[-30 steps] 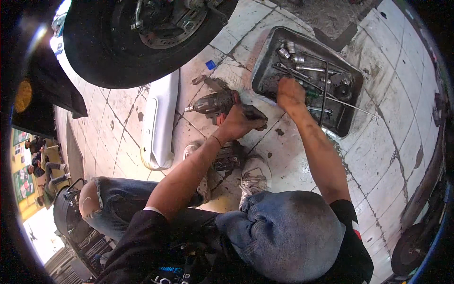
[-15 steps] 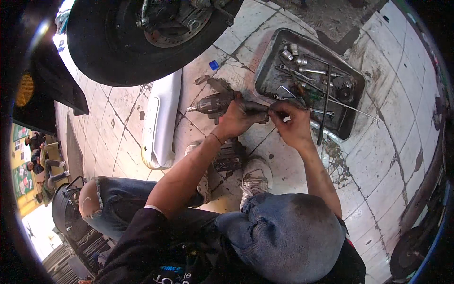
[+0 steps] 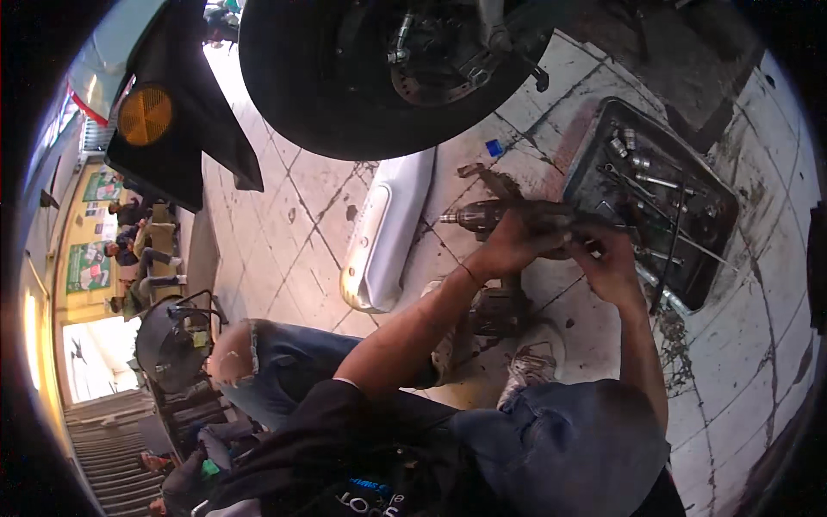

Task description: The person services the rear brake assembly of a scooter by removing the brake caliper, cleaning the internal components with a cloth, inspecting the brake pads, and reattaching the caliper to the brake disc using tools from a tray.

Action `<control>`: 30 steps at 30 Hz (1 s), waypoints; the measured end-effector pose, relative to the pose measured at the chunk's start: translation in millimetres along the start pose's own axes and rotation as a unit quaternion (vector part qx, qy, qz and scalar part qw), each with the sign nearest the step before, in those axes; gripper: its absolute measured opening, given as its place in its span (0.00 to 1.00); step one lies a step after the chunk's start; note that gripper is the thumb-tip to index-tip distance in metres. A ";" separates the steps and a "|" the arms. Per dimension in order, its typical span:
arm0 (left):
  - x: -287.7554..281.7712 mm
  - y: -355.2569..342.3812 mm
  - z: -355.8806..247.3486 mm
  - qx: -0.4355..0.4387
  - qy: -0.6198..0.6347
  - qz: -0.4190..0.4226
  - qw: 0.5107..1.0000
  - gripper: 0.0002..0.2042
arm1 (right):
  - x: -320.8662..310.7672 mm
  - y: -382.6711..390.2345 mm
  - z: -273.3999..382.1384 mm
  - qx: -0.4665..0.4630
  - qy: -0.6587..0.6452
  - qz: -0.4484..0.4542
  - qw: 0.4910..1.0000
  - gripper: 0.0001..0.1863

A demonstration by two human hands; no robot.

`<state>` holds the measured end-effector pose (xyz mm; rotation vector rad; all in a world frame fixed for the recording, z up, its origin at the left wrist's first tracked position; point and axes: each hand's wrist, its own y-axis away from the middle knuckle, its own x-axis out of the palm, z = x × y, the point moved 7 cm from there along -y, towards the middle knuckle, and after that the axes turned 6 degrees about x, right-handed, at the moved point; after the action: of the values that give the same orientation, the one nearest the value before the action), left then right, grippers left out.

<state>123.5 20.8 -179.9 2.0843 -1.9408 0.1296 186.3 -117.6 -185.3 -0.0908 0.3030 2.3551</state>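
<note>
My left hand [image 3: 506, 250] and my right hand [image 3: 610, 263] meet in front of me, fingers bent and pressed together. Whatever sits between the fingertips is too small and dark to make out. Just beyond my left hand is a dirty cordless impact wrench [image 3: 479, 217], with its bit end pointing left. Its battery base [image 3: 500, 312] shows between my shoes, and my left hand covers part of its body. To the right of my right hand lies a black tray [image 3: 732, 207] with sockets [image 3: 642, 162], spanners and long bars in it.
A large tyre [image 3: 345, 129] with a brake disc hangs over the far side. A white panel [image 3: 392, 233] lies on the tiles left of the wrench. Beyond it is a small blue piece [image 3: 494, 148]. A black fender with an orange reflector [image 3: 145, 117] juts in at left; people sit farther off.
My view has swung to the left, so the wheel, panel, wrench and tray appear farther right. Both hands stay together near the wrench.
</note>
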 end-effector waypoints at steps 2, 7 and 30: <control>-6.2 -5.4 -10.6 -0.019 0.017 -0.029 0.999 0.23 | 4.3 -9.5 -3.5 0.010 -0.003 -0.022 1.000 0.15; -50.5 0.6 -74.9 0.013 -0.092 -0.154 0.984 0.20 | 36.1 -50.9 58.9 -0.183 -0.074 -0.106 0.975 0.16; -57.6 -77.7 -309.2 0.152 -0.822 0.099 0.539 0.30 | 96.2 -141.2 154.4 -0.204 -0.325 -0.197 0.902 0.11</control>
<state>235.3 163.6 88.6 2.0879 -2.9845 -2.4765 218.9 83.2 -77.4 0.3970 -0.4962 1.8731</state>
